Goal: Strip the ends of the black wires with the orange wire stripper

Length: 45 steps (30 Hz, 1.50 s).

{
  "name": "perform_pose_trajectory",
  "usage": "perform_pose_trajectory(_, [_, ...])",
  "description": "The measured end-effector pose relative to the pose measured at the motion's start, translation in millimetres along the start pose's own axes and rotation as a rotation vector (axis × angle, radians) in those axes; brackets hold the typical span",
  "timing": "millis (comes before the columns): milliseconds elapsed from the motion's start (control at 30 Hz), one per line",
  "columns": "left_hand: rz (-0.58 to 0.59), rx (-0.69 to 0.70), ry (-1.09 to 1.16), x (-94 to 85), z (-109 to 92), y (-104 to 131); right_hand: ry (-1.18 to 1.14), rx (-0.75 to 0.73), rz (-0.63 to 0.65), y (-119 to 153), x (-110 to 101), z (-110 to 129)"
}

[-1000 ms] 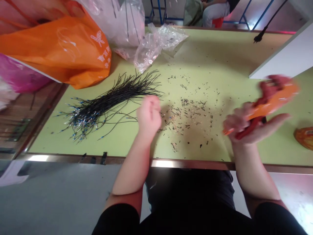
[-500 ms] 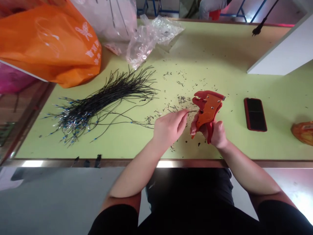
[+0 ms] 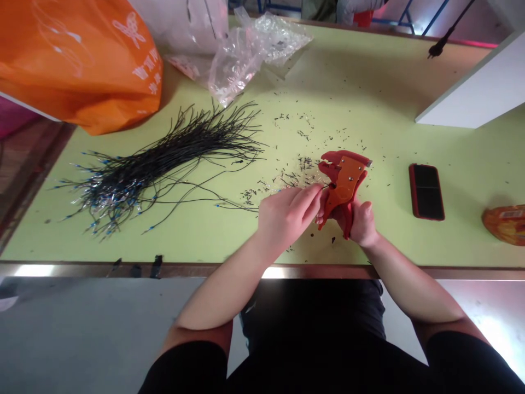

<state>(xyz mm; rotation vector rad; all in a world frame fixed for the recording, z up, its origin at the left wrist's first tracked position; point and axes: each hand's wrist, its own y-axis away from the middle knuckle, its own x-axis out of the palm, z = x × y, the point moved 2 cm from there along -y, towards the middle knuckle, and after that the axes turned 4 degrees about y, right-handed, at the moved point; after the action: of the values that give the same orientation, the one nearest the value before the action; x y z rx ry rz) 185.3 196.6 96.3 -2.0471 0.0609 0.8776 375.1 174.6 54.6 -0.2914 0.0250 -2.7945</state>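
My left hand (image 3: 285,216) pinches a thin black wire (image 3: 326,186), its tip at the side of a wire stripper. The red and orange wire stripper (image 3: 344,183) is gripped by its handles in my right hand (image 3: 361,223), jaws facing up and left. From under my left hand the rest of the wire runs left across the table. A thick bundle of black wires (image 3: 176,145) with blue-marked ends lies to the left. Short black clippings (image 3: 291,178) are scattered around the stripper on the yellow-green tabletop (image 3: 394,230).
An orange bag (image 3: 102,71) stands at the back left beside crumpled clear plastic bags (image 3: 241,60). A phone (image 3: 426,191) and an orange packet (image 3: 506,224) lie to the right. A white panel (image 3: 471,87) and a black plug (image 3: 437,49) are at the back right.
My left hand has moved slightly right, bringing the wire's tip up against the wire stripper. The whole view has shifted a little.
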Motion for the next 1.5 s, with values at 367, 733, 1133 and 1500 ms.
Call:
perform_pose_trajectory(367, [-0.054, 0.008, -0.020, 4.1, -2.9, -0.3, -0.019, 0.034, -0.004, -0.2, -5.5, -13.0])
perform_pose_trajectory(733, [-0.125, -0.056, -0.019, -4.0, 10.4, -4.6, -0.030, -0.025, -0.149, -2.5, -0.1, 8.5])
perform_pose_trajectory(1133, [-0.050, -0.038, -0.062, 3.8, 2.6, -0.9, -0.056, 0.077, -0.017, -6.3, -2.3, -1.0])
perform_pose_trajectory(1500, [-0.091, -0.040, -0.043, -1.4, 1.8, -1.9, -0.021, 0.066, 0.042, -4.2, -5.0, -3.3])
